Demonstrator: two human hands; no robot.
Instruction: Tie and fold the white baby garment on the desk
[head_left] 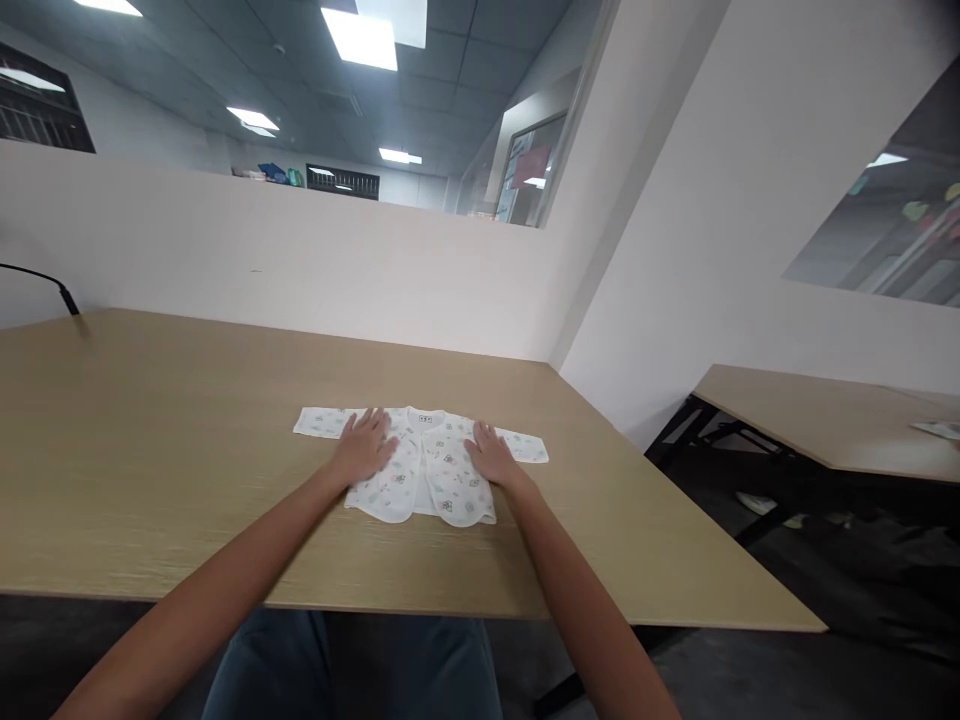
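Observation:
A small white baby jacket (454, 465) with a printed pattern lies spread on the wooden table, its front panels slightly apart and both sleeves stretched out sideways. My left hand (365, 447) rests flat on its left side near the shoulder, fingers spread. On the opposite side, my right hand (490, 454) lies flat by the other armpit, fingers extended. Neither hand grips the fabric. The neckline with a small dark label faces the far side, and the curved hems point toward me. Parts of the cloth under both hands are hidden.
The light wooden table (187, 430) ends at a white wall (337, 260) with a window above it. A black cable (45, 275) shows at the far left. Off to the right, across a gap, stands another table (825, 410) with dark legs.

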